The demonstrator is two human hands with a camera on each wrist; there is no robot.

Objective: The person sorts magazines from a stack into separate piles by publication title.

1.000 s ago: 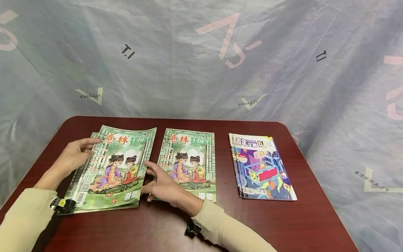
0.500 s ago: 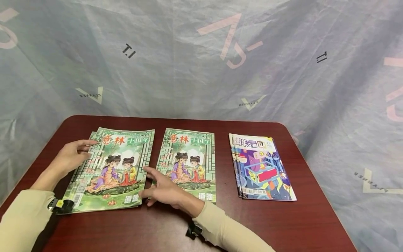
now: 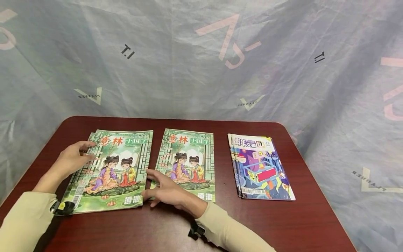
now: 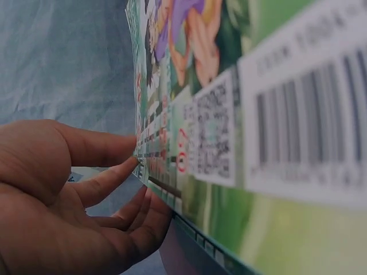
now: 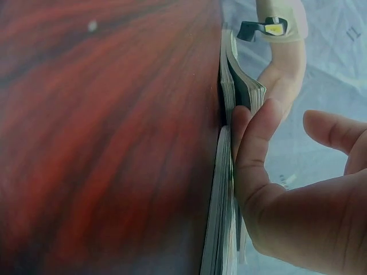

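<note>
In the head view, two green magazines with two cartoon children on the cover lie stacked at the left. The upper magazine (image 3: pixel 116 168) sits slightly off the lower magazine (image 3: pixel 73 185), whose left edge peeks out. My left hand (image 3: pixel 71 156) rests at the stack's left edge; in the left wrist view its fingertips (image 4: pixel 133 150) meet the magazine's edge. My right hand (image 3: pixel 167 189) touches the stack's right edge, partly over a second green magazine (image 3: pixel 192 164). Its thumb stands apart from the pages in the right wrist view, with fingers (image 5: pixel 255 143) against the edge.
A small pile of purple magazines (image 3: pixel 261 171) lies on the right side of the dark red table (image 3: pixel 308 224). A grey printed cloth (image 3: pixel 173 70) hangs behind the table. Each wrist wears a small black camera (image 3: pixel 196 230).
The upper green magazine has slid a little left and towards me, lining up more closely with the lower one. Both hands stay at its sides, with the left thumb now showing over the cover.
</note>
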